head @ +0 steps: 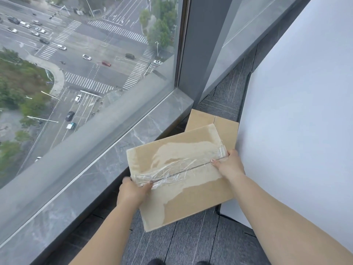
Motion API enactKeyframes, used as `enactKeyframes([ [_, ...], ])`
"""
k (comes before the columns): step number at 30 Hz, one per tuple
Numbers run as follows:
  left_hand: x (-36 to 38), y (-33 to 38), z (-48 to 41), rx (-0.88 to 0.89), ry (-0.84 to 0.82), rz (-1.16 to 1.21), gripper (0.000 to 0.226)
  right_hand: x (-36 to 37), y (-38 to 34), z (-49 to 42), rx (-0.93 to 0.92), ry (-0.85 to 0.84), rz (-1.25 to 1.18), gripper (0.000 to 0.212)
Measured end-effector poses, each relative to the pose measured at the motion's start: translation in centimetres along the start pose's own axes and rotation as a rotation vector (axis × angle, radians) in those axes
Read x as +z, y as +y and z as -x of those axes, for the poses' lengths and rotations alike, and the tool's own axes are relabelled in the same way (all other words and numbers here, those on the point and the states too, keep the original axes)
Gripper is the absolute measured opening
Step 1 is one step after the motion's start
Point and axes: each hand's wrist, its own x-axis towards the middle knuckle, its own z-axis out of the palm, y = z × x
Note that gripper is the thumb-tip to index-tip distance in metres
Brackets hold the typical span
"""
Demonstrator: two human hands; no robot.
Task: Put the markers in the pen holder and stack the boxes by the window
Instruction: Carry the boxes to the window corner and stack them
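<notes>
My left hand (133, 190) and right hand (228, 163) grip the taped cardboard box (181, 176) over the lower box (210, 119); stacking unfinished, markers unseen.

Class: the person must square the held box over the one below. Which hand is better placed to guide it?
Probably the left hand: it grips the taped box's window-side end with open space around. The right hand is hemmed in by the white panel. The lower box lies farther ahead.
</notes>
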Motion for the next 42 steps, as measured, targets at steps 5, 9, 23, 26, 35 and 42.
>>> enactKeyframes([
  [5, 0.8, 0.9, 1.1, 0.052, -0.026, 0.025, 0.118, -1.3, -1.6, -0.5, -0.006, 0.141, 0.270, 0.058],
  [9, 2.4, 1.5, 2.8, 0.008, -0.041, 0.074, 0.129, -1.9, -2.8, -0.7, -0.024, 0.079, 0.364, 0.071],
  [23, 7.9, 5.9, 7.0, -0.035, -0.065, 0.342, 0.061, -3.0, 0.3, 0.0, -0.021, 0.003, 0.227, 0.086],
  [26, 7.6, 6.0, 6.3, 0.100, -0.045, 0.185, 0.059, -3.3, 0.8, 0.3, 0.131, 0.052, 0.094, 0.106],
  [35, 7.9, 5.9, 5.2, 0.168, -0.073, 0.196, 0.027, -3.6, 1.1, -0.9, 0.033, -0.104, 0.277, 0.101],
  [42, 8.6, 5.7, 5.4, 0.167, -0.057, 0.283, 0.015, -4.2, 0.2, -2.0, -0.037, -0.120, 0.347, 0.098],
])
